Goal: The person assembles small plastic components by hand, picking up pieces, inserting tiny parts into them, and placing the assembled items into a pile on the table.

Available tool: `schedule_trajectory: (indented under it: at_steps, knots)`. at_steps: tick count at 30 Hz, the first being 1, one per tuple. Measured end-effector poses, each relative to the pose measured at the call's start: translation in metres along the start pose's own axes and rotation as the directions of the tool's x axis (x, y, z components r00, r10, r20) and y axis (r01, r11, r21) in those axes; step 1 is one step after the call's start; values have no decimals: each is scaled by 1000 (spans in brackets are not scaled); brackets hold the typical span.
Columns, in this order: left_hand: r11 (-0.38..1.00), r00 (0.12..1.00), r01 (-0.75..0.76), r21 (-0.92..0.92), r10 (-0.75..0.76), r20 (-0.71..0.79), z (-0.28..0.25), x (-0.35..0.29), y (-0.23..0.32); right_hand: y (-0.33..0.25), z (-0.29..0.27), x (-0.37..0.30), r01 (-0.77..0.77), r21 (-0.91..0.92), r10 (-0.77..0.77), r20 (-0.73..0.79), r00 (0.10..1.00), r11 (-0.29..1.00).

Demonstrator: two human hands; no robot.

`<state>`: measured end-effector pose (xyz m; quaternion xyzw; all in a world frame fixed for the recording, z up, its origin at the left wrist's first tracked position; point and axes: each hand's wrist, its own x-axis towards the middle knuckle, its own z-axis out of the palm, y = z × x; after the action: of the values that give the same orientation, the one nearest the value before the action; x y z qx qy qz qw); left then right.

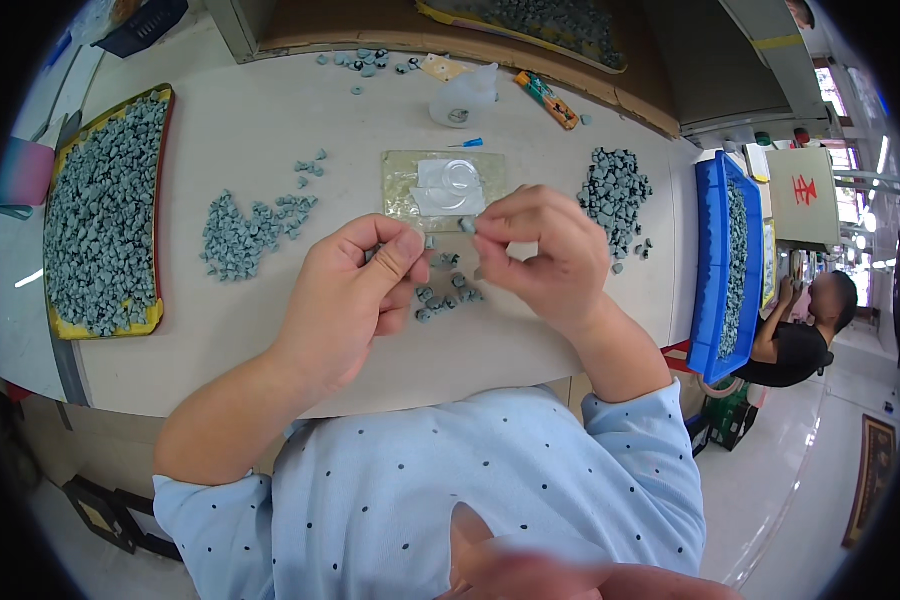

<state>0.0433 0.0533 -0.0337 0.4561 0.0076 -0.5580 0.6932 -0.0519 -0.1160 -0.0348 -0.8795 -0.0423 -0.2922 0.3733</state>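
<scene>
Blue-grey piece (467,225) pinched at the tip of right grip (552,250), left grip (345,278) unclear

I count two bare hands, one left hand (355,285) and one right hand (550,250), with one grey-green piece (467,225) in the right's pinch and four loose groups at nine (235,235), eleven (368,68), half past two (615,195) and six o'clock (440,302). There's one blue bin (708,260) at three, one yellow tray (67,328) at nine, another tray (460,20) near twelve, one pale green mat (400,200) mid-table, one translucent bottle (455,105) at twelve, one orange-and-green packet (550,102) at one, and one co-worker (805,335) between three and four.
</scene>
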Motion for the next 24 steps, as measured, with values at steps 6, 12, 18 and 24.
schedule_trajectory:
  at_steps: [6,12,18,24]
  knots:
    - [991,993,109,-81,-105,50,7,-1,2,1,5,-4,191,47,-192,12,981,980]
    - [984,982,163,-74,-155,109,9,-2,2,0,6,-4,259,45,-260,8,966,965]
    - [986,986,155,-67,-150,77,13,-4,1,-3,5,-3,277,24,-278,39,960,960]
    - [992,989,120,-49,-115,92,12,-5,-3,-3,6,-5,325,-36,-321,75,944,945]
